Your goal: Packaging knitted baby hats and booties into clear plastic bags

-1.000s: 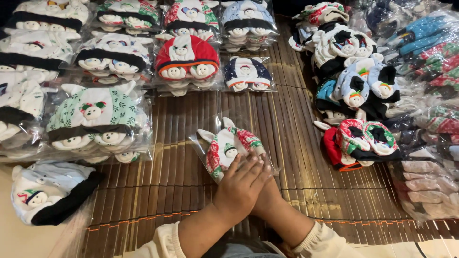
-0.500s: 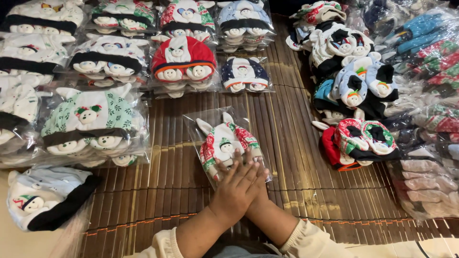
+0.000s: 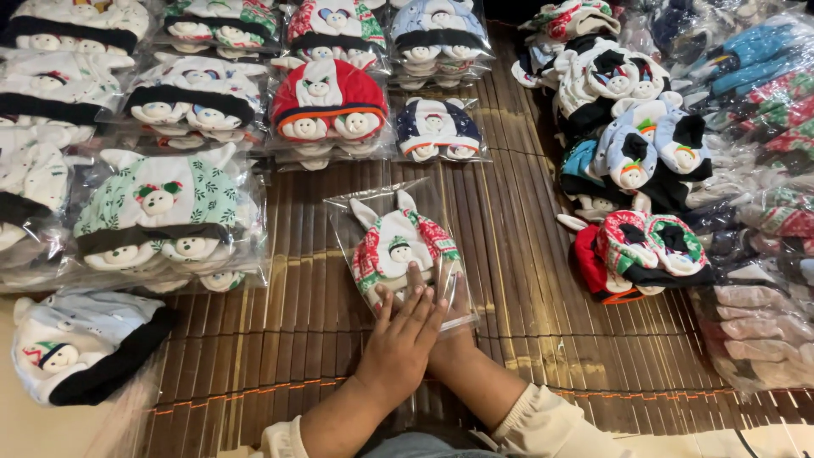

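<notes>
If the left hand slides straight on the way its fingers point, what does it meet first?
Likely the white, red and green baby cap inside the clear plastic bag that the left hand already presses flat.

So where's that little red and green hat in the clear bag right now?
The bagged red and green hat lies mid-frame on the bamboo mat, with the left hand laid over the right hand on the bag's near edge, just below the navy hat pack.

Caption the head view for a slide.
Both hands, left hand over right hand, press a bagged knit hat flat on a bamboo mat.
</notes>
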